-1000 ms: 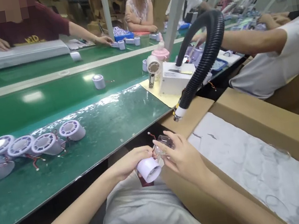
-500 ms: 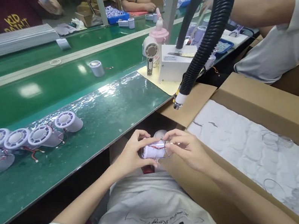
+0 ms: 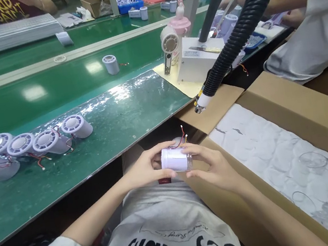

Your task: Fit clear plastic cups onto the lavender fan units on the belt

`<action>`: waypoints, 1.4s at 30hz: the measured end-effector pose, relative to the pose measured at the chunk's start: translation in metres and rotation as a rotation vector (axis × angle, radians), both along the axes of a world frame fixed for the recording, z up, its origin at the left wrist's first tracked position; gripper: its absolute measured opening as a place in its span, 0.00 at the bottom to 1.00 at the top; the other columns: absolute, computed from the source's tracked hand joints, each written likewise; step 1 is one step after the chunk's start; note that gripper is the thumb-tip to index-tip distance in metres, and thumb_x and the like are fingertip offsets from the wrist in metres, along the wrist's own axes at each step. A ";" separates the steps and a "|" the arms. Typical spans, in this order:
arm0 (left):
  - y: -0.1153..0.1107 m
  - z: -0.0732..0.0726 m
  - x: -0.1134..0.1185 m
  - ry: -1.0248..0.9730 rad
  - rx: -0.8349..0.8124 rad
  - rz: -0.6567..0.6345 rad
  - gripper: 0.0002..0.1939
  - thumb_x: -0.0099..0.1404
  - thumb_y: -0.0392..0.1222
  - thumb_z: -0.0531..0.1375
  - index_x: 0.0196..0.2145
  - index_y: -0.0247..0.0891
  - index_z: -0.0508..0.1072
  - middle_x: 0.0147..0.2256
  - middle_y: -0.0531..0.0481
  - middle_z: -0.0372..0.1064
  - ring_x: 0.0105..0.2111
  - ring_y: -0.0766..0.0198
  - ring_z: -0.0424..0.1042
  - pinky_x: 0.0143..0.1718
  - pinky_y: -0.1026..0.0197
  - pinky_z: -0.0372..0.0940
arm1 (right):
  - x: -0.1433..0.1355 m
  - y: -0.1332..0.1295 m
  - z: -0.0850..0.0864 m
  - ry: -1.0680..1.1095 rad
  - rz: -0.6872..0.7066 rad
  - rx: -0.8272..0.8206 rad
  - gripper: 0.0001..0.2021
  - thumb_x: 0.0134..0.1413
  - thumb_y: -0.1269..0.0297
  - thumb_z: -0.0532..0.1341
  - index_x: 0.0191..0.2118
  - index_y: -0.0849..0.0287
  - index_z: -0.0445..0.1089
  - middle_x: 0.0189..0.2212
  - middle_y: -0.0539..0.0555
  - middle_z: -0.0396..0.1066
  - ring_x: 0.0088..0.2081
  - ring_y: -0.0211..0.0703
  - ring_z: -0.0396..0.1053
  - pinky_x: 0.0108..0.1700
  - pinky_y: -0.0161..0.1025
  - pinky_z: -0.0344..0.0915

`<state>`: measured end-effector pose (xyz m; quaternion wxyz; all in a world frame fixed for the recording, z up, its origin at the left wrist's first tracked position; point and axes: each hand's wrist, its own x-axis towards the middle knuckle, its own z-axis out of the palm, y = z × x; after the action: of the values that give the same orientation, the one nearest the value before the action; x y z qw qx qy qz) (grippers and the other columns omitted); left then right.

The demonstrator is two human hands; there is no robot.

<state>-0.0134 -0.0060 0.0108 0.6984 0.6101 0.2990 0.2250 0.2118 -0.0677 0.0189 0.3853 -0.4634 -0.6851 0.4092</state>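
Between my two hands, above my lap, lies a pale lavender fan housing [image 3: 174,160] on its side. My left hand [image 3: 146,167] is closed round its left end, thumb below and fingers above. At the right end my right hand [image 3: 210,163] grips it, where a clear plastic rim shows. Red and yellow wires with small white connectors [image 3: 181,130] stick up from the housing's top side. Several like fan housings [image 3: 46,142] with round grilles and loose wires sit on the bench to the left.
A cardboard box [image 3: 293,105] with white padded lining and clear plastic pieces stands at my right. Over its corner hangs a black flexible hose [image 3: 232,44] from a white unit [image 3: 200,60]. A handheld fan [image 3: 169,44] and a lone housing [image 3: 110,64] stand beyond. Co-workers sit around.
The housing has turned in my hands: its wires lay across the front and now rise from the top. My right fingers have moved from the wires to the housing's right end.
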 end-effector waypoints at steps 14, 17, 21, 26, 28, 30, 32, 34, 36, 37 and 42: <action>-0.001 0.004 -0.005 -0.085 0.218 -0.051 0.39 0.51 0.37 0.71 0.60 0.48 0.65 0.60 0.43 0.61 0.58 0.51 0.64 0.58 0.49 0.63 | 0.000 -0.004 0.007 0.323 0.014 -0.398 0.21 0.51 0.63 0.70 0.50 0.51 0.66 0.50 0.54 0.68 0.47 0.46 0.72 0.45 0.40 0.73; -0.001 0.006 -0.004 -0.081 0.238 -0.052 0.38 0.51 0.37 0.71 0.59 0.47 0.66 0.59 0.42 0.62 0.58 0.51 0.65 0.58 0.50 0.63 | 0.000 -0.003 0.005 0.389 0.026 -0.458 0.21 0.52 0.61 0.70 0.50 0.52 0.65 0.50 0.54 0.68 0.46 0.45 0.71 0.43 0.38 0.72; -0.002 0.007 -0.004 -0.087 0.247 -0.065 0.38 0.52 0.36 0.71 0.59 0.47 0.65 0.59 0.43 0.62 0.58 0.52 0.65 0.58 0.51 0.64 | -0.001 -0.003 0.001 0.439 0.003 -0.537 0.21 0.52 0.57 0.69 0.50 0.53 0.64 0.44 0.54 0.71 0.41 0.43 0.73 0.39 0.37 0.73; -0.002 0.007 -0.005 -0.070 0.256 -0.063 0.37 0.52 0.37 0.70 0.59 0.47 0.65 0.60 0.42 0.62 0.59 0.51 0.64 0.58 0.50 0.64 | -0.004 -0.003 -0.002 0.523 0.006 -0.597 0.21 0.53 0.51 0.67 0.47 0.56 0.64 0.36 0.51 0.73 0.32 0.39 0.75 0.35 0.36 0.75; -0.002 0.006 -0.006 -0.068 0.270 -0.061 0.37 0.52 0.37 0.70 0.59 0.46 0.65 0.60 0.41 0.61 0.59 0.50 0.64 0.58 0.49 0.64 | -0.006 -0.003 -0.003 0.521 0.000 -0.614 0.21 0.54 0.49 0.66 0.46 0.58 0.64 0.34 0.52 0.73 0.32 0.40 0.76 0.35 0.35 0.75; -0.002 0.005 -0.006 -0.072 0.284 -0.063 0.37 0.52 0.37 0.70 0.59 0.47 0.65 0.60 0.41 0.62 0.59 0.50 0.63 0.58 0.49 0.64 | -0.008 -0.003 -0.004 0.513 -0.013 -0.654 0.23 0.53 0.46 0.65 0.44 0.59 0.64 0.32 0.53 0.74 0.30 0.41 0.76 0.32 0.34 0.75; -0.002 0.004 -0.006 -0.080 0.295 -0.067 0.38 0.52 0.37 0.71 0.59 0.48 0.65 0.60 0.42 0.62 0.60 0.50 0.63 0.58 0.48 0.63 | -0.010 -0.003 -0.003 0.521 -0.024 -0.706 0.25 0.52 0.42 0.65 0.41 0.60 0.63 0.28 0.53 0.74 0.28 0.41 0.76 0.30 0.33 0.74; -0.002 0.002 -0.006 -0.089 0.303 -0.070 0.38 0.52 0.37 0.71 0.59 0.49 0.65 0.60 0.43 0.61 0.61 0.49 0.62 0.59 0.48 0.62 | -0.013 -0.003 -0.002 0.548 -0.036 -0.747 0.27 0.51 0.39 0.63 0.39 0.60 0.62 0.25 0.53 0.74 0.25 0.40 0.75 0.26 0.31 0.73; -0.003 0.000 -0.006 -0.097 0.304 -0.073 0.38 0.52 0.37 0.71 0.59 0.49 0.65 0.61 0.43 0.61 0.61 0.49 0.61 0.60 0.48 0.62 | -0.015 -0.004 -0.002 0.573 -0.045 -0.782 0.28 0.50 0.37 0.62 0.38 0.61 0.63 0.23 0.52 0.73 0.22 0.38 0.73 0.22 0.29 0.71; -0.003 0.000 -0.006 -0.101 0.304 -0.076 0.39 0.52 0.37 0.71 0.60 0.50 0.64 0.61 0.43 0.60 0.62 0.50 0.60 0.60 0.48 0.61 | -0.016 -0.004 -0.002 0.582 -0.043 -0.803 0.29 0.51 0.36 0.61 0.37 0.62 0.64 0.22 0.52 0.73 0.21 0.38 0.72 0.21 0.28 0.70; -0.003 -0.001 -0.006 -0.113 0.326 -0.079 0.38 0.52 0.37 0.71 0.59 0.49 0.65 0.61 0.43 0.60 0.63 0.49 0.58 0.60 0.48 0.61 | -0.020 -0.004 0.000 0.625 -0.025 -0.994 0.31 0.65 0.39 0.44 0.37 0.66 0.68 0.20 0.54 0.72 0.17 0.34 0.70 0.17 0.24 0.67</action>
<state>-0.0196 -0.0092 0.0095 0.6143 0.7129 0.1944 0.2769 0.1923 -0.0714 0.0193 0.3105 -0.4540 -0.2593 0.7939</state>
